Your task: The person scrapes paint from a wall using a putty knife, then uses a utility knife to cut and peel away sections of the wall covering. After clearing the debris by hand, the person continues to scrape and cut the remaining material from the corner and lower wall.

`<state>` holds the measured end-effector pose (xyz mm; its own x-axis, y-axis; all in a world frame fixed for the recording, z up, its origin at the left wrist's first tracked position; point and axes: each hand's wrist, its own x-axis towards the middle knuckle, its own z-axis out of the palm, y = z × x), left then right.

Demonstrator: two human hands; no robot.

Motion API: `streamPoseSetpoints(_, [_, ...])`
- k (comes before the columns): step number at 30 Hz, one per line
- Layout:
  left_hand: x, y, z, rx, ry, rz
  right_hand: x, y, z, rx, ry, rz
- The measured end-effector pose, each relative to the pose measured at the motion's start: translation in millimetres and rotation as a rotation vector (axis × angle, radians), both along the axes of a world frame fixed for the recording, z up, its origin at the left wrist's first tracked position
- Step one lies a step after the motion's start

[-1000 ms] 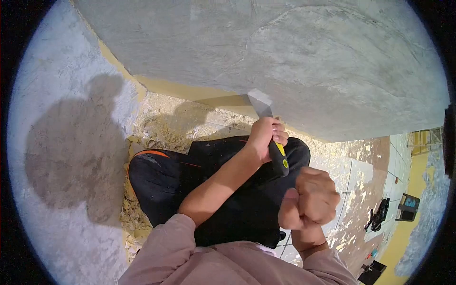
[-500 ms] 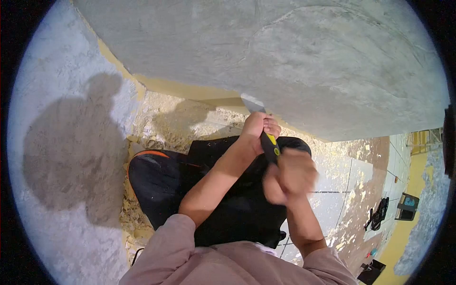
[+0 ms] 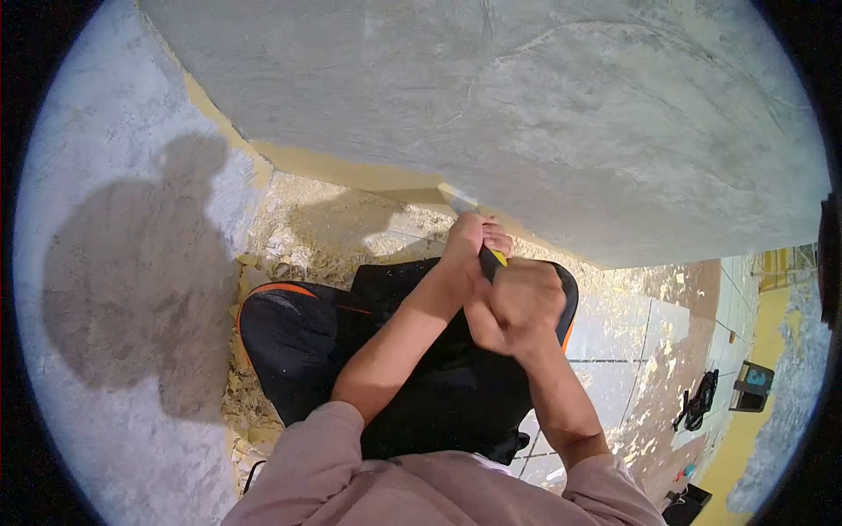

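Observation:
My left hand (image 3: 474, 245) is wrapped around the black-and-yellow handle of a scraper (image 3: 494, 261), close to its blade. The blade tip touches the wall's lower edge, where a yellow painted strip (image 3: 351, 169) meets grey plaster (image 3: 421, 88). My right hand (image 3: 526, 307) is curled into a fist against the rear end of the handle and covers that end. Whether its fingers grip any of the handle is hidden. Both hands are above my dark-trousered knees (image 3: 298, 342).
Paint flakes (image 3: 307, 237) litter the floor along the wall base. A second grey wall (image 3: 114, 263) rises on the left, bearing my shadow. Floor tiles (image 3: 605, 333) extend right, toward a black strap-like item (image 3: 699, 401) and a dark box-shaped object (image 3: 752, 386).
My right hand has moved up and left onto the handle's end, which was exposed before. The left hand keeps its hold, and the blade has shifted slightly.

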<state>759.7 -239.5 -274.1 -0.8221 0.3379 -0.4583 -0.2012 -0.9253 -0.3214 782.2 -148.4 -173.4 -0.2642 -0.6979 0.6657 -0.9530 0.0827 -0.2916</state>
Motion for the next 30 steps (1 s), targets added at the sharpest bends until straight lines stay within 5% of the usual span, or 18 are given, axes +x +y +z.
streamPoseSetpoints(2, [0,-5,1,0.086,0.027,0.050,18,11,34,0.204,-0.120,-0.008])
streamPoseSetpoints(3, [2,-5,0,0.091,0.023,0.057,23,-2,45,0.666,0.058,-0.283])
streamPoseSetpoints(4, [6,-1,-2,0.019,-0.023,0.075,8,-11,7,0.537,0.036,-0.192])
streamPoseSetpoints(6, [2,-6,7,-0.153,-0.076,0.121,-4,-23,-6,-0.173,-0.245,0.036])
streamPoseSetpoints(10, [7,-6,28,0.128,0.137,-0.058,14,-14,22,-0.255,-0.272,0.130])
streamPoseSetpoints(14, [12,20,43,-0.157,0.120,0.054,20,16,30,-0.206,-0.350,0.055])
streamPoseSetpoints(24, [22,18,32,-0.357,0.110,0.036,17,33,19,-0.213,-0.404,-0.204])
streamPoseSetpoints(27, [24,-6,4,0.166,-0.036,0.215,20,32,15,-0.227,-0.438,-0.170])
streamPoseSetpoints(30, [21,-4,16,-0.132,0.004,0.116,25,28,12,-0.185,-0.460,-0.167])
